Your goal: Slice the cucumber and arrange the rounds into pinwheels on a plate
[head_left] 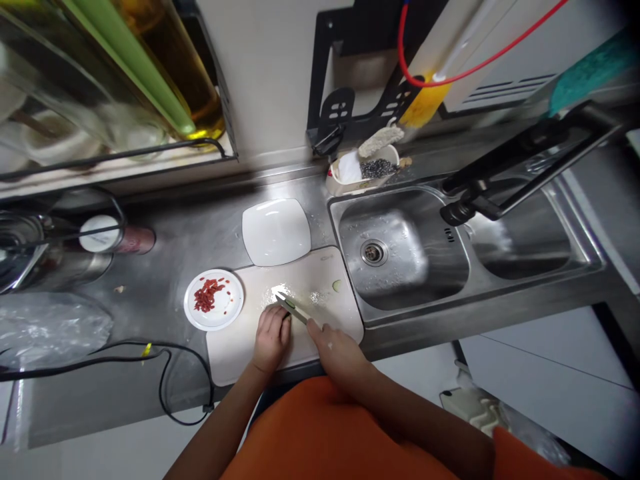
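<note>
My right hand (337,350) is closed around the handle of a kitchen knife (299,315), whose blade points away to the left over the white cutting board (240,357). Beside the blade, my left hand (271,338) is closed with curled fingers on a cucumber, mostly hidden under them. A thin green slice (290,303) shows against the blade. Another pale green cucumber piece (337,286) lies near the board's right edge. Wet spots glisten on the board. A square white plate (277,231) sits just behind it, and a round plate (240,303) of red goji berries (207,295) overlaps its left corner.
A steel sink (405,250) with a black faucet (457,212) adjoins the board on the right. Behind it stands a small caddy (357,185) with scrubbers. On the left are a pink jar with a white lid (137,240), a plastic bag (55,330) and a black cable (163,387).
</note>
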Motion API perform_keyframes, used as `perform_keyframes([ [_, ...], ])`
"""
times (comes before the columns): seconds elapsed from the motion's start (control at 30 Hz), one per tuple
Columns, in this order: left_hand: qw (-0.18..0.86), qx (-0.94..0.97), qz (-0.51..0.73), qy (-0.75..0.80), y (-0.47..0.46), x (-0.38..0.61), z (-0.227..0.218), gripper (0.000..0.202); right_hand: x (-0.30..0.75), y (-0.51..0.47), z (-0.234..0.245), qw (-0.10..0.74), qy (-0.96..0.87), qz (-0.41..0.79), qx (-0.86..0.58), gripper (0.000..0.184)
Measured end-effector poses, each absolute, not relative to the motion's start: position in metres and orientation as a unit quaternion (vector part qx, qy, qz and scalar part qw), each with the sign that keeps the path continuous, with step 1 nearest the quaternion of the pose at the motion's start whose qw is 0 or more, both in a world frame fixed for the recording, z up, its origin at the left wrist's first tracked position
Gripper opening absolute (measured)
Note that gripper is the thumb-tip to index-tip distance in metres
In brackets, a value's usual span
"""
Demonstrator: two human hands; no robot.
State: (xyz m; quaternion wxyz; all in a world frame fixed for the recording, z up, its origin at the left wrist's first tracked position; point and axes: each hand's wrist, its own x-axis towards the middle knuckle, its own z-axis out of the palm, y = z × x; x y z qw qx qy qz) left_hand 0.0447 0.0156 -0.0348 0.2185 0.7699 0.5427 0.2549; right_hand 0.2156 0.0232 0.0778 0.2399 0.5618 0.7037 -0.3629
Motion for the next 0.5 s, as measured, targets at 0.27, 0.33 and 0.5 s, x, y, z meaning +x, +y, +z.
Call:
perform_keyframes([
  [0.27,0.222,0.768,0.256,0.543,0.016,0.044,-0.036,0.022,0.212,0.026,0.074,0.232,0.71,-0.353,0.563,0.039],
  [0.33,0.222,0.768,0.259,0.543,0.016,0.044,-0.035,0.023,0.211,0.027,0.072,0.231,0.709,-0.353,0.565,0.04],
  [0.5,0.23,0.767,0.255,0.542,0.016,0.044,-0.034,0.024,0.209,0.03,0.063,0.221,0.704,-0.363,0.569,0.038],
])
